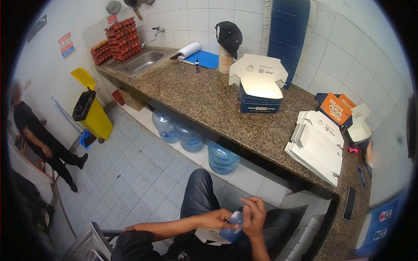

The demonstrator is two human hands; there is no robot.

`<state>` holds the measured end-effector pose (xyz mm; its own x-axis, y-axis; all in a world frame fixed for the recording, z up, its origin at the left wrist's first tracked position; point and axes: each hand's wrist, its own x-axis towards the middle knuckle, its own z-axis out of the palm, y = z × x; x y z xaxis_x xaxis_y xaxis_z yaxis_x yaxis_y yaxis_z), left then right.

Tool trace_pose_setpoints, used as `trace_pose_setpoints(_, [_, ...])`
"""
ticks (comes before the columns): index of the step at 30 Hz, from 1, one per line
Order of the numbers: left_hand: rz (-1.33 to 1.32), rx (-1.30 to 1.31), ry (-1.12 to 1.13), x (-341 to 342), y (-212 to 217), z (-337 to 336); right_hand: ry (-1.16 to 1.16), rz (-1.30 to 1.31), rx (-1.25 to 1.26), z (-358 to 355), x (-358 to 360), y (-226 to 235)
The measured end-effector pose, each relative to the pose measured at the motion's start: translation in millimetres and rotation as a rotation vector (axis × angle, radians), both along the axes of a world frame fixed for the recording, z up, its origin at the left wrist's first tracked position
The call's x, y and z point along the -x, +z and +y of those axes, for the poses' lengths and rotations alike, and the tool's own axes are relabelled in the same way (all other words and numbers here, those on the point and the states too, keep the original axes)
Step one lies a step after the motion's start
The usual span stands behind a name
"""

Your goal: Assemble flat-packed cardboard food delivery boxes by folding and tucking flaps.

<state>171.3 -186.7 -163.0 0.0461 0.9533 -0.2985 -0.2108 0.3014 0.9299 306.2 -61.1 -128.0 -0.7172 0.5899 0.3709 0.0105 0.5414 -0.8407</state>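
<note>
I am seated, with a partly folded cardboard food box (212, 236), white inside and blue outside, over my lap. My left hand (223, 217) has its fingers closed on the box's upper edge. Across from it, my right hand (254, 217) grips the blue side, its index finger bent toward the left hand; part of the box is hidden behind the fingers. On the granite counter ahead stands a stack of nested blue boxes (261, 102) with white lids raised. Flat white box blanks (320, 141) lie in a pile to the right.
Orange-and-blue boxes (336, 108), a phone (349, 203) and a blue pen (362, 176) are at the counter's right. Water jugs (223, 156) stand beneath. Further left are a sink (141, 63), egg trays (122, 39), a yellow bin (96, 119) and another person (32, 117).
</note>
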Motion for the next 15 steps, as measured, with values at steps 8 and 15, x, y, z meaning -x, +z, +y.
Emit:
trace_pose_setpoints(8, [-0.199, -0.005, 0.733, -15.0, 38.6, 18.6, -0.017, 0.275, -0.496, -26.2, -17.9, -67.8])
trace_pose_setpoints(15, [0.304, -0.348, 0.804, -13.0, -7.0, 36.8, -0.133, 0.113, -0.247, 5.9, 12.4, -24.8])
